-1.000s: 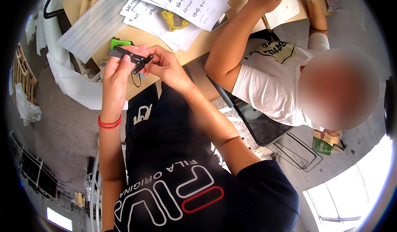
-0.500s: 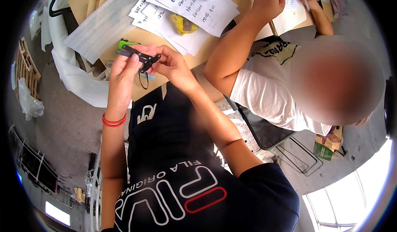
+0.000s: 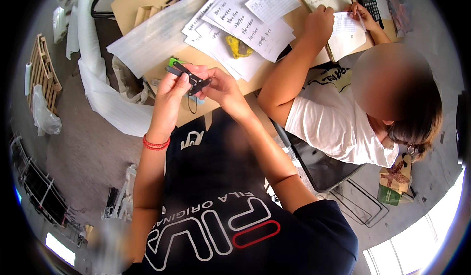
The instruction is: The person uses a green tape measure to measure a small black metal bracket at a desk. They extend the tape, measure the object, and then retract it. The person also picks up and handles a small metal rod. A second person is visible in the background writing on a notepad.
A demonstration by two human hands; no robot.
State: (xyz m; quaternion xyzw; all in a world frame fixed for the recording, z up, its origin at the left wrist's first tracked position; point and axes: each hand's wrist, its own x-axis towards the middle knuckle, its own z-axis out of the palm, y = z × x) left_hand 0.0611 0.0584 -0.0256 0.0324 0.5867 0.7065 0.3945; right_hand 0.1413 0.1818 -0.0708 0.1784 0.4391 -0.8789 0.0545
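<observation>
A small black jointed piece point(image 3: 192, 80) with flat arms and round rivets is held between my hands above the table's front edge. My left hand point(image 3: 172, 84) is closed on its left arm, the thumb lying along it. The fingers of my right hand point(image 3: 222, 87) pinch its right end. A thin dark loop point(image 3: 193, 107) hangs just below; I cannot tell whether it belongs to the piece. Behind my left fingers shows a bright green object point(image 3: 175, 61), partly hidden.
Papers point(image 3: 235, 17) and a yellow bundle point(image 3: 239, 47) lie on the table point(image 3: 162, 70). White foam sheeting point(image 3: 110, 96) droops off its left side. To the right, a seated person point(image 3: 338, 113) writes in a notebook point(image 3: 349, 42) near a calculator point(image 3: 370, 5).
The whole view has shifted, so things appear lower and farther right. The black piece has turned slightly in my fingers, and both hands keep hold of it. The seated person's head has turned.
</observation>
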